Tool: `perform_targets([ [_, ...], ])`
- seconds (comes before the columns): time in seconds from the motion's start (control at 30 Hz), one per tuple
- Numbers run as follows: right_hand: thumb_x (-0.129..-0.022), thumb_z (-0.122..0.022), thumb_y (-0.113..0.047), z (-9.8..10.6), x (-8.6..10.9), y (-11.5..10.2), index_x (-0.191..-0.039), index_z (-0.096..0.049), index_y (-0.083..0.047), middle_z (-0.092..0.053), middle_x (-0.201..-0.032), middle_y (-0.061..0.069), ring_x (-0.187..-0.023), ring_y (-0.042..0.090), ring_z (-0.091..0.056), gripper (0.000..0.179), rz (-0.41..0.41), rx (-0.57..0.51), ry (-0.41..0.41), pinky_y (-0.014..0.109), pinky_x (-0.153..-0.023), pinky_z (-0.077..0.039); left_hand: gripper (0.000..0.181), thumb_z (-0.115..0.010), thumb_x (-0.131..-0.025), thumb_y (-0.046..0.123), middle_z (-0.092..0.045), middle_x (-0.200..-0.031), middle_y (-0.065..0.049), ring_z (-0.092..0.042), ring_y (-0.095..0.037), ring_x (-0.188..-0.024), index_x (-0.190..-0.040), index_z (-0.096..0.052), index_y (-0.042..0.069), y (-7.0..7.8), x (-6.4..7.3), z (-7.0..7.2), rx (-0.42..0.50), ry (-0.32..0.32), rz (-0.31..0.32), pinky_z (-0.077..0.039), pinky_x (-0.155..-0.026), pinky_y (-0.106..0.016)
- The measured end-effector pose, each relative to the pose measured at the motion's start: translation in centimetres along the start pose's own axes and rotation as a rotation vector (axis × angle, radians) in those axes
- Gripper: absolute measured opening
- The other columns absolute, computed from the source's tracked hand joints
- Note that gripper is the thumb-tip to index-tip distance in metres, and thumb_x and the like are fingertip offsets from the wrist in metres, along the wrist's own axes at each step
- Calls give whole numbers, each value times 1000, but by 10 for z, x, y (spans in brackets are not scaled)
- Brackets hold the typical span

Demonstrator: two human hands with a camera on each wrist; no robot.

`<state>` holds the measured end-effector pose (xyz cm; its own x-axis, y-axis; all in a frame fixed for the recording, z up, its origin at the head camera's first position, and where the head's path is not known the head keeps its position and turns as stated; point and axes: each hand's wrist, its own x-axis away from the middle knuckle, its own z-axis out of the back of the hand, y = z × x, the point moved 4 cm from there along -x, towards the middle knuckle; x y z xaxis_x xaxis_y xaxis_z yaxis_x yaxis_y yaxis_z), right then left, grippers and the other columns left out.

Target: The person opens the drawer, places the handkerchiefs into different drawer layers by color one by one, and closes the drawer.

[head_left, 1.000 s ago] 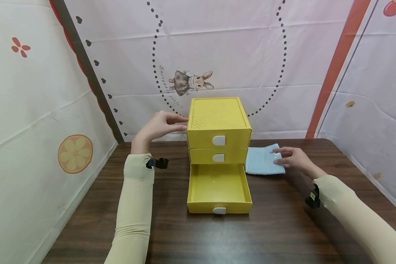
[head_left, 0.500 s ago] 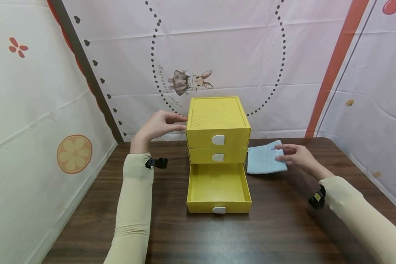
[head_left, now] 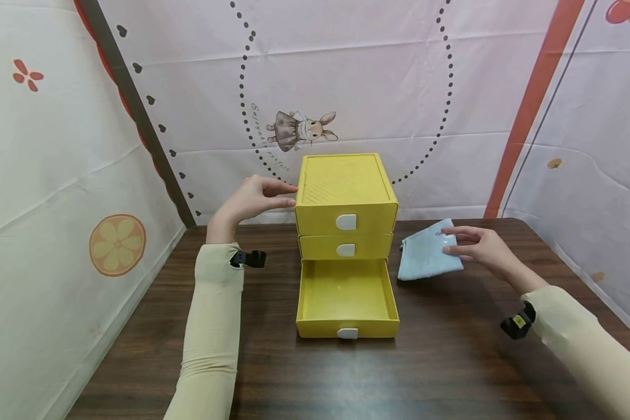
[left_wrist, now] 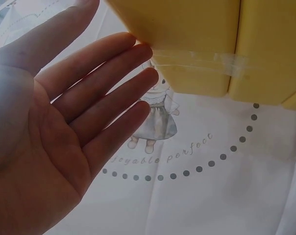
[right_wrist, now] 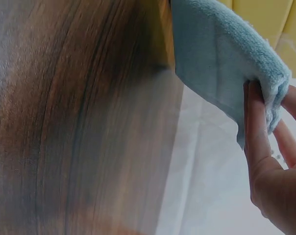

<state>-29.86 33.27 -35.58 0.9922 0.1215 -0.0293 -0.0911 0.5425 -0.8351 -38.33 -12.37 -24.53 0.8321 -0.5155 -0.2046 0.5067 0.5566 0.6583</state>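
Observation:
A yellow drawer unit (head_left: 346, 181) stands in the middle of the table, its bottom drawer (head_left: 346, 291) pulled out with nothing in it and its two upper drawers pushed in. My left hand (head_left: 252, 201) touches the unit's upper left side with its fingertips; in the left wrist view the fingers (left_wrist: 109, 93) are nearly straight, the palm facing the camera. On the right, my right hand (head_left: 480, 248) pinches the edge of a folded light blue towel (head_left: 425, 254). The right wrist view shows the towel (right_wrist: 211, 54) raised off the table, gripped between thumb and fingers.
The dark wooden table (head_left: 273, 373) reaches from the unit toward me. A printed cloth (head_left: 388, 93) hangs behind it and along both sides. White tabs (head_left: 346, 222) mark the drawer fronts. Clear tape (left_wrist: 197, 61) runs over the unit's side.
My right hand has moved a little right with the towel, which is tilting up and away from the drawer unit. My left hand has stayed against the unit's side.

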Motion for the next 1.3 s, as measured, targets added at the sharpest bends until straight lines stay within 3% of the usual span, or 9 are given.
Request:
perform_targets([
  [0.3, -88, -67, -34, 0, 13, -7, -136, -51, -10, -49, -135, 11, -100, -5, -56, 56, 9, -19, -7, 27, -79, -55, 44, -72, -81, 46, -65, -122, -2, -62, -17, -107, -118, -68, 22, -2, 0, 0, 4, 1, -9, -49, -94, -39],
  [0.53, -89, -66, -33, 3, 30, -15, -136, -51, -12, -48, -137, 10, -102, -6, -54, 53, 22, 11, 4, 28, -80, -55, 47, -72, -79, 50, -65, -121, 1, -62, -19, -108, -118, -68, 23, -4, 0, -1, 2, 0, -4, -49, -93, -40],
  [0.73, -90, -65, -31, 4, 42, -26, -135, -52, -14, -53, -132, 0, -104, -5, -53, 50, 47, 34, 8, 27, -77, -56, 47, -72, -79, 50, -66, -120, 1, -62, -17, -107, -118, -68, 23, -3, 0, -2, 1, 2, -8, -50, -93, -39],
  [1.0, -89, -67, -28, 1, 55, -40, -134, -54, -14, -54, -130, 5, -96, -1, -62, 49, 82, 48, 9, 29, -72, -57, 46, -72, -79, 49, -65, -121, 1, -62, -18, -108, -117, -68, 24, -1, 1, -1, 10, 5, -9, -50, -93, -40],
  [1.3, -89, -67, -22, -2, 69, -55, -133, -54, -13, -57, -119, -19, -96, 2, -64, 47, 138, 38, -15, 27, -72, -56, 46, -72, -79, 49, -65, -122, 0, -62, -18, -109, -117, -68, 24, -1, 1, -1, 11, 8, -16, -50, -93, -40],
])
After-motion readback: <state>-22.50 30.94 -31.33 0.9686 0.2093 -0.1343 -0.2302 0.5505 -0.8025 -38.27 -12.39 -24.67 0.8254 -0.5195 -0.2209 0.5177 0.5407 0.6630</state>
